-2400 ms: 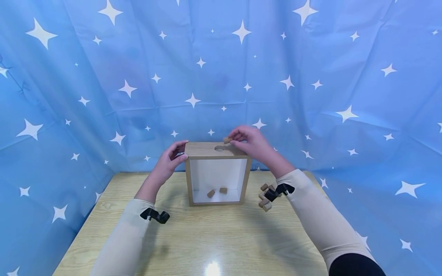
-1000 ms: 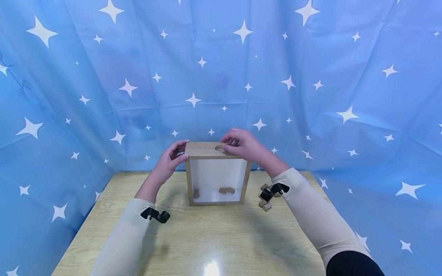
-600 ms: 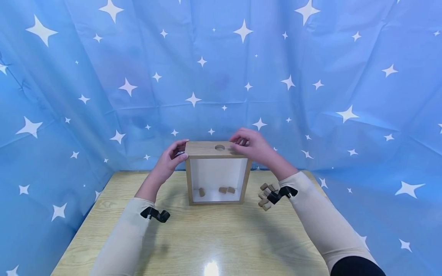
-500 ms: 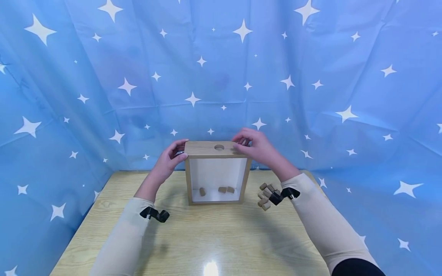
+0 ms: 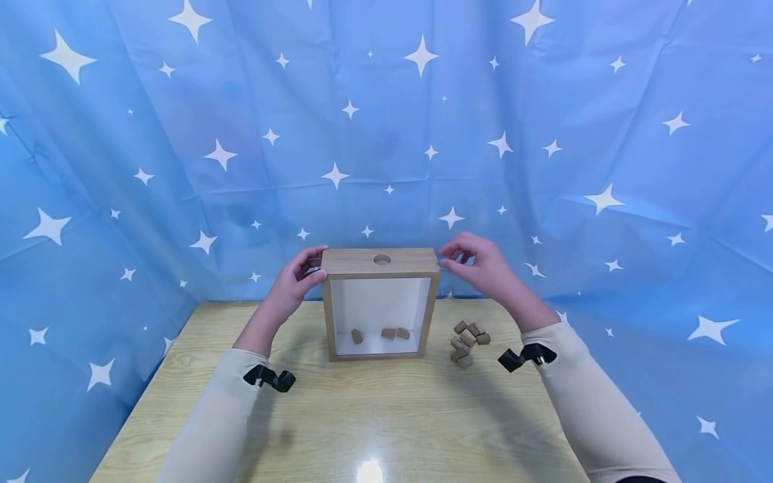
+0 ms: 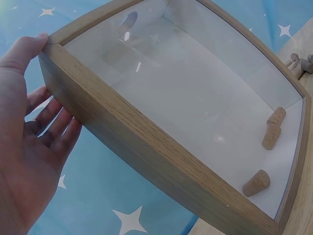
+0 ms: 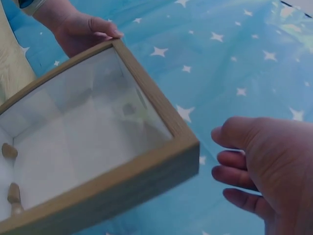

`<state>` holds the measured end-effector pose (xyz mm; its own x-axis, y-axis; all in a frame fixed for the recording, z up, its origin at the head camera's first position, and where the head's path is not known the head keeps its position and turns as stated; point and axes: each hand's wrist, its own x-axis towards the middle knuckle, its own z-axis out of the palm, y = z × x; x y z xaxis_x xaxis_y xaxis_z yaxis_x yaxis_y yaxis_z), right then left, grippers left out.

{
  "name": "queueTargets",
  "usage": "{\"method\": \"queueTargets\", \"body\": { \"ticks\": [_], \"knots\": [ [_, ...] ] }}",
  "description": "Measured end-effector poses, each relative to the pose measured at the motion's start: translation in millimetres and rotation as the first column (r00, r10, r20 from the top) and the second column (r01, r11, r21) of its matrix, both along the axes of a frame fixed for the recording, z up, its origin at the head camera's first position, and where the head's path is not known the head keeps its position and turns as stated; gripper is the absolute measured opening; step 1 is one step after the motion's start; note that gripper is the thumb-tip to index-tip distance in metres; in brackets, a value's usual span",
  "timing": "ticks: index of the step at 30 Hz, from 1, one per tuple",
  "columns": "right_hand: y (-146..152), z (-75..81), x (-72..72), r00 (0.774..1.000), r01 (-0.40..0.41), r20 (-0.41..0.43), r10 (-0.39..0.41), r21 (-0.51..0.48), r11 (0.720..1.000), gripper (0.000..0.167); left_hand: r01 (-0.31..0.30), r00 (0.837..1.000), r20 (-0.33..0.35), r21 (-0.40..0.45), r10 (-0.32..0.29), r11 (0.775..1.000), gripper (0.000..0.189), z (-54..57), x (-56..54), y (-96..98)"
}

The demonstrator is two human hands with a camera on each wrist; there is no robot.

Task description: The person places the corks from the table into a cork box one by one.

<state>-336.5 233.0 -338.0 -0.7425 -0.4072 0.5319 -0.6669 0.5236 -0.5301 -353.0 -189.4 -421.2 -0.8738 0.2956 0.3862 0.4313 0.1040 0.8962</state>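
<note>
A shallow wooden display box (image 5: 328, 315) with a clear front and a round hole (image 5: 382, 259) in its top stands upright on the table. My left hand (image 5: 288, 288) grips its upper left corner, thumb at the front edge and fingers along the side, as the left wrist view also shows. Inside lie three tapered corks; one cork (image 6: 256, 183) is apart from the other two, which touch. Just past the upper right corner, my right hand (image 5: 483, 270) hovers with loosely bent fingers. The right wrist view shows nothing in that hand (image 7: 264, 161).
Several more corks (image 5: 467, 339) lie in a loose pile on the wood-grain table (image 5: 362, 409), right of the box. A blue curtain (image 5: 386, 134) with white stars hangs behind and to both sides.
My right hand held a cork by the hole, let it go and moved right, off the box. The box went from two corks to three inside. My left hand stayed put.
</note>
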Motion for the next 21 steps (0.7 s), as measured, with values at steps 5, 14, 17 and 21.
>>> {"method": "queueTargets", "body": {
  "ticks": [5,14,17,21],
  "knots": [
    [19,-8.8,6.1,0.999,0.038,0.014,-0.038,0.011,0.999,0.012,-0.002,1.000,0.002,-0.009,0.002,1.000,0.058,-0.1,0.3,0.2],
    [43,-40.3,17.0,0.990,0.101,0.095,-0.105,0.046,0.994,0.010,0.008,1.000,0.003,0.008,-0.008,1.000,0.059,1.1,2.3,0.9],
    [49,-56.3,18.7,0.989,0.101,0.103,-0.108,0.072,0.992,0.010,0.011,1.000,0.005,0.012,-0.011,1.000,0.059,1.1,2.7,1.0],
    [56,-76.5,21.1,0.986,0.094,0.129,-0.106,0.094,0.991,0.010,0.008,1.000,0.005,0.012,-0.008,1.000,0.059,1.3,3.0,0.9]
  ]
}}
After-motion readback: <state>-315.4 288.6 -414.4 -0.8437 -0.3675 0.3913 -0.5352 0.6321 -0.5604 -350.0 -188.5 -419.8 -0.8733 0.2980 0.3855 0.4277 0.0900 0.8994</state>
